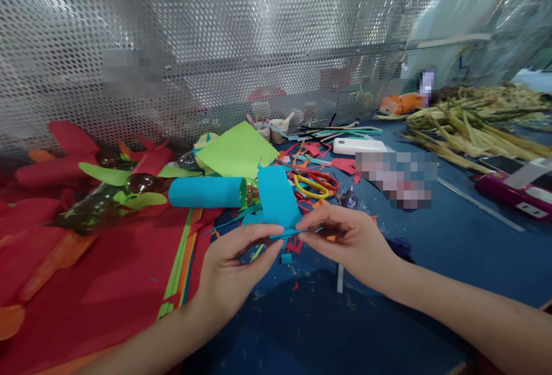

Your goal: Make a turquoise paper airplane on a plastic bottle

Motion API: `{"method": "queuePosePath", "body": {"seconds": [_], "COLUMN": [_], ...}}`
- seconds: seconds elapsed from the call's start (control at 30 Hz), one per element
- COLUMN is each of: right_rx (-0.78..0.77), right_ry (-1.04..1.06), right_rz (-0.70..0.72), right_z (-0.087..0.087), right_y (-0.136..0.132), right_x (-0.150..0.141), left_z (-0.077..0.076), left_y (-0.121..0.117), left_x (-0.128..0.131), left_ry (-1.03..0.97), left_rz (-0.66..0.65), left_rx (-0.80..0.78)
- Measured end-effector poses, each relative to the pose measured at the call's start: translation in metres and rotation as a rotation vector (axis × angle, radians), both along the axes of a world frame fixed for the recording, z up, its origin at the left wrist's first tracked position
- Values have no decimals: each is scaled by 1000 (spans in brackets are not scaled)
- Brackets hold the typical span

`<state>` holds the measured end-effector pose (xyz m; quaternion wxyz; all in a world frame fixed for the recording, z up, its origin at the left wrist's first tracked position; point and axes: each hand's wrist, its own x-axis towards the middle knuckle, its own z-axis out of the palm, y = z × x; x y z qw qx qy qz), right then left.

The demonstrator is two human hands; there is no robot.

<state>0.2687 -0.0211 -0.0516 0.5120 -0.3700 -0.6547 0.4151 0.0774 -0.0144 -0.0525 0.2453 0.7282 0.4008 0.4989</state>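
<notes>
I have the left hand (237,263) and right hand (360,243) pinched nearly closed on a thin blue strip (290,233), its long axis crosswise between them, just nearer me than the blue paper (278,194).

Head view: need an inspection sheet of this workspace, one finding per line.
Surface: dark blue table, specked with bits; red sheet at left.
Job's things: narrow blue strip between the fingertips; blue sheet just behind, can't tell if joined; blue tube lying at left.
Clutter: paper scraps, green sheet, white device, dried leaves at far right.
Hands: left hand and right hand both pinch the strip, fingertips close together.
Cables: nothing seen for certain.
Surroundings: perforated screen behind the table; some patches pixelated, unreadable.
</notes>
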Motion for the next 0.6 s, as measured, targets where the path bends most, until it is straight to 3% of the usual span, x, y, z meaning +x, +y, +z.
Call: {"method": "queuePosePath", "body": {"seconds": [0.3, 0.43, 0.6], "right_rx": [13, 9, -110], "right_ry": [-65, -228, -446], "right_rz": [-15, 5, 103], "right_z": [-3, 1, 3], "right_y": [2, 4, 12], "right_x": [3, 6, 12], "left_z": [-4, -7, -15], "left_y": [0, 9, 15], "left_x": [5, 5, 5], "left_ry": [-117, -127, -40], "left_rz": [21, -36, -126], "left_rx": [-147, -326, -456]}}
